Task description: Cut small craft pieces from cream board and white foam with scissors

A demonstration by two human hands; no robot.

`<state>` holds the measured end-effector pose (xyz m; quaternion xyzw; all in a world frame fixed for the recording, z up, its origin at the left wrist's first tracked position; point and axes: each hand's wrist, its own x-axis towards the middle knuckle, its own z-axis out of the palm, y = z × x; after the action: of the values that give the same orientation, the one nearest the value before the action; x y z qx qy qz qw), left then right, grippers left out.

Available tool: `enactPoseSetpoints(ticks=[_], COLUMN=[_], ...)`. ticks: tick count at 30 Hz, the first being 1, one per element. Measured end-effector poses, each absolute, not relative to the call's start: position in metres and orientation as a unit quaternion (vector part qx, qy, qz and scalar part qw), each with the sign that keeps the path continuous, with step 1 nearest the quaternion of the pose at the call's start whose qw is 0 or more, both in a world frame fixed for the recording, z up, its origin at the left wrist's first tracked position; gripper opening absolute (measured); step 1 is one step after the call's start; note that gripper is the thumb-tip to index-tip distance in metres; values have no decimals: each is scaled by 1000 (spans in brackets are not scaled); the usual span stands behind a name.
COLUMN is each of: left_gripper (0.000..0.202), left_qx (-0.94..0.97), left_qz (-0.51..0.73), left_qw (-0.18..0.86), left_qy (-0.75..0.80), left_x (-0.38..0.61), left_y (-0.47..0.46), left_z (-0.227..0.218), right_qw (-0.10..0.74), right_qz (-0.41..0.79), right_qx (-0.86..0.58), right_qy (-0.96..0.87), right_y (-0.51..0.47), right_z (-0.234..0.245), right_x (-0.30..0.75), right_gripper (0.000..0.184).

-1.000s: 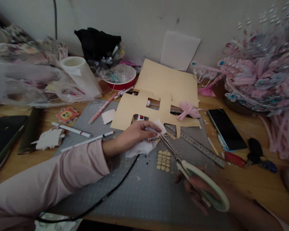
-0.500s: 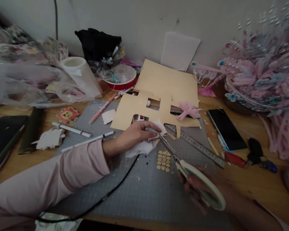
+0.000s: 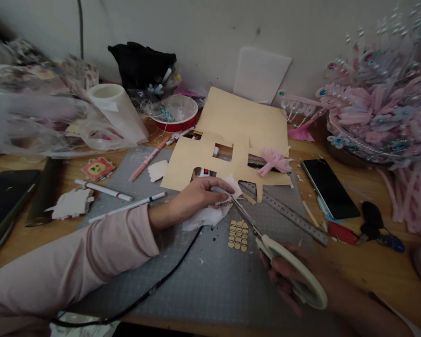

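Observation:
My left hand [image 3: 196, 199] pinches a small white piece [image 3: 234, 186], paper or thin cloth, between thumb and fingers. More white material [image 3: 206, 217] lies under that hand on the grey cutting mat [image 3: 224, 285]. My right hand [image 3: 287, 276] grips the cream handles of a pair of scissors [image 3: 291, 264]. Their blade tips meet the white piece at my left fingertips; the blades look nearly closed. Just below the blades lies a small cluster of round tan discs [image 3: 238, 235]. A steel ruler [image 3: 293, 215] rests to the right of the scissors.
Behind my hands lies tan card with cut-out windows [image 3: 240, 152], a pink tassel [image 3: 274, 161] on it. Pens [image 3: 103, 189] and a black cord [image 3: 175, 267] are on the left; a phone [image 3: 330, 188] and keys [image 3: 372, 222] on the right. Pink beaded ornaments [image 3: 379, 126] fill the right back.
Almost nothing differs. The scissors stay at the white piece, and both hands keep their places. The whole view has shifted very slightly.

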<state>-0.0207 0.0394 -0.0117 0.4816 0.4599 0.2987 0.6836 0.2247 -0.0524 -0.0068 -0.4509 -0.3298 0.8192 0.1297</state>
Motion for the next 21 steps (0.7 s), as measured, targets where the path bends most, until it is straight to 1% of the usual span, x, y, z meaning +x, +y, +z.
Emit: enactPoseSetpoints(ticks=[5, 10, 14, 17, 21], left_gripper=[23, 20, 19, 21, 20], left_qx=[478, 466, 462, 452, 444], left_qz=[300, 308, 314, 318, 327], left_qw=[684, 694, 700, 705, 707], left_qy=[463, 455, 445, 444, 444], left_x=[-20, -19, -20, -20, -20], left_y=[39, 39, 39, 39, 39], left_z=[-11, -11, -12, -13, -13], right_qw=[119, 114, 108, 123, 171], right_qz=[817, 815, 817, 809, 802], right_qx=[-456, -449, -435, -449, -466], right_qy=[-332, -347, -362, -358, -332], right_y=[-53, -54, -54, -57, -62], right_z=[-8, -9, -11, -12, -9], right_x=[226, 226, 226, 228, 228], right_gripper=[52, 46, 45, 46, 51])
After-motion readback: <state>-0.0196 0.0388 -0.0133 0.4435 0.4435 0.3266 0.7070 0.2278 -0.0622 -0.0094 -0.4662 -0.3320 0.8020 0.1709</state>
